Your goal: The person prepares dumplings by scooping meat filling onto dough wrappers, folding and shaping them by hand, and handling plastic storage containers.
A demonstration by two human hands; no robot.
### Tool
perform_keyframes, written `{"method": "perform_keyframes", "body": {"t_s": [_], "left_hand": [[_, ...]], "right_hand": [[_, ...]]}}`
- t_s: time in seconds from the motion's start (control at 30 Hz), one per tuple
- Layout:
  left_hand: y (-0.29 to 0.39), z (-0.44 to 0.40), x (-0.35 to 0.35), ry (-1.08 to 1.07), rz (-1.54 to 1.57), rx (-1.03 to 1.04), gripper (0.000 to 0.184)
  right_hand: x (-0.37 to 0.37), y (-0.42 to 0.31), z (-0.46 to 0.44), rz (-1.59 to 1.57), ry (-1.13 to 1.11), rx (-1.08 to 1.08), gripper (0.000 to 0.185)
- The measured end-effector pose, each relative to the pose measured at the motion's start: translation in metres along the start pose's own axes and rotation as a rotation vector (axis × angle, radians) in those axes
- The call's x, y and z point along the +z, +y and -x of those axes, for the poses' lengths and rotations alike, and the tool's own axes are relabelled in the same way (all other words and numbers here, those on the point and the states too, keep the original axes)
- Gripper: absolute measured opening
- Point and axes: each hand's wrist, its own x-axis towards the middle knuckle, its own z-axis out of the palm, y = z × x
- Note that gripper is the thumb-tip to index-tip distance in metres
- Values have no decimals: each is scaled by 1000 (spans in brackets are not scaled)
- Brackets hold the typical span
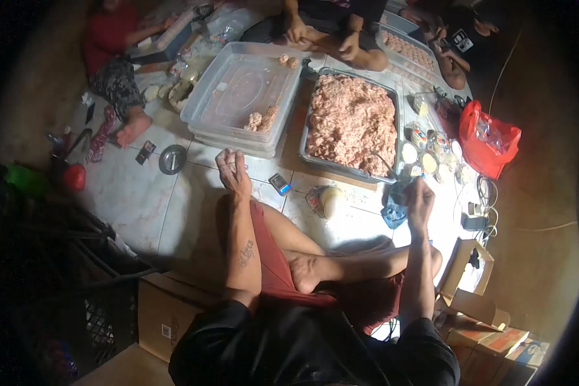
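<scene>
My left hand (234, 171) is raised in front of the clear plastic tub (238, 96), its fingers curled and pale with residue; anything inside them is hidden. A few clumps of meat mixture (261, 120) lie in the tub's near right corner. Right of it, a grey tray (341, 168) is heaped with minced meat mixture (350, 122). My right hand (419, 198) is closed in a fist off the tray's near right corner. What it grips, if anything, cannot be made out. A dark curved handle (384, 162) shows at the meat's edge, and a crumpled blue bag (394, 214) lies beside this hand.
Between my hands, a phone (280, 184) and a pale round container (332, 201) lie on the tiles. Several jars (429, 162) and a red plastic bag (491, 138) stand at right. An ashtray (172, 159) sits at left. Other people sit across from me near more trays (408, 51).
</scene>
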Motion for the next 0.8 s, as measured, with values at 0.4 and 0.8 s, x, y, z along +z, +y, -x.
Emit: {"method": "perform_keyframes", "body": {"t_s": [0.4, 0.8], "left_hand": [[88, 159, 82, -1221, 752, -736, 107], [-1, 248, 228, -882, 497, -717, 91]], "right_hand": [[-97, 129, -19, 1287, 231, 369, 67], [-68, 87, 15, 361, -19, 99, 40]]}}
